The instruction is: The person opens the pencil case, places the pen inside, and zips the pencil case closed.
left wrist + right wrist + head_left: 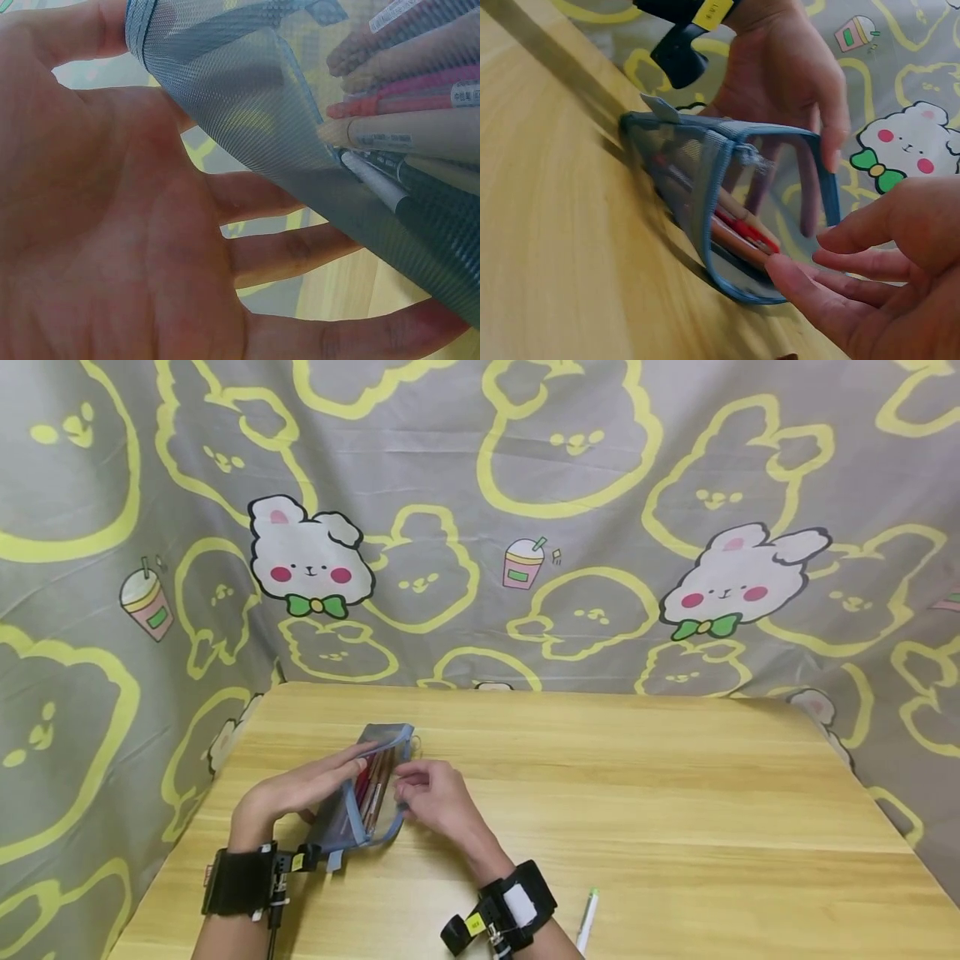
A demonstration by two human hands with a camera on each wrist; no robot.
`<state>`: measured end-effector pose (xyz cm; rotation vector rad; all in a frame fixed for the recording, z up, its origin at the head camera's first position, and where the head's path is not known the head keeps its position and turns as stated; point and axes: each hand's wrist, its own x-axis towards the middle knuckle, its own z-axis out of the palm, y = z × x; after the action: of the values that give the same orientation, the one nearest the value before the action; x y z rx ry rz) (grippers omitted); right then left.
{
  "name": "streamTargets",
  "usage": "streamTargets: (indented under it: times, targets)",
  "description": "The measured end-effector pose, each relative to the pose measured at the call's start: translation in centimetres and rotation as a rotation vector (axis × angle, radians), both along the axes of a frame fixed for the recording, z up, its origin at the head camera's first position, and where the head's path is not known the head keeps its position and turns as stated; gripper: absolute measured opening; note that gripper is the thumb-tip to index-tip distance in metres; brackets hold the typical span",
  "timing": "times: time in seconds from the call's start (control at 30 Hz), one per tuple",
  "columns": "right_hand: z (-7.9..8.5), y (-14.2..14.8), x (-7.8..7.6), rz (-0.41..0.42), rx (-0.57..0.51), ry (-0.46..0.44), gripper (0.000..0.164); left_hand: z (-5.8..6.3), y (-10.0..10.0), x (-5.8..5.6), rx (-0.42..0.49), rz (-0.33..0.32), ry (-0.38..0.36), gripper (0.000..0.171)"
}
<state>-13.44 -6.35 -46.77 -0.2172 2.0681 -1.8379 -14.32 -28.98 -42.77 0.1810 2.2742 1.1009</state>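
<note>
A blue-edged mesh pencil case (pixel 330 818) lies tilted on the table with its mouth spread wide. Several pens and pencils (pixel 378 777) show inside, some brown, some red. My left hand (pixel 307 787) grips the case from the left. Its thumb lies over the rim, while the other fingers (pixel 300 251) support the mesh from behind. At the opposite side of the mouth, my right hand (pixel 438 793) holds the rim between thumb and fingers. In the right wrist view those fingers (pixel 799 281) reach across the opening near a red pen (pixel 746 229).
A white pen with a green end (pixel 588 920) lies on the wooden table (pixel 675 810), right of my right wrist. Grey cloth with rabbit prints (pixel 450 468) hangs behind and beside the table. Both wrists carry strapped black cameras.
</note>
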Motion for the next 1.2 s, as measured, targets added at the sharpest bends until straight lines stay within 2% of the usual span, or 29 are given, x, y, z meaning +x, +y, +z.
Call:
streamTargets:
  times: [0.13,0.3,0.4,0.63,0.77,0.9,1.2]
  targets:
    - [0.6,0.8,-0.2,-0.002,0.036,0.077,0.022,0.0,-0.1,0.0,-0.003,-0.005,0.008,0.065]
    - [1.5,2.4,-0.5,-0.016,0.203,0.252,0.019,0.0,-0.1,0.0,-0.010,-0.008,0.013,0.065]
    - [2.0,3.4,-0.5,-0.012,0.299,0.312,0.020,0.1,-0.1,0.0,-0.008,-0.006,0.010,0.066]
    - [2.6,5.0,-0.3,0.046,0.424,0.331,0.023,0.0,-0.1,0.1,-0.015,-0.004,0.011,0.068]
    - [2.7,5.6,-0.1,0.084,0.533,0.340,0.023,0.1,0.0,0.0,-0.022,-0.005,0.010,0.068]
    - [2.8,5.9,0.1,0.090,0.643,0.350,0.021,0.2,0.1,0.0,-0.029,-0.009,0.013,0.067]
    - [2.9,5.8,1.0,0.111,0.786,0.371,0.015,0.1,0.1,0.1,-0.017,-0.007,0.008,0.065]
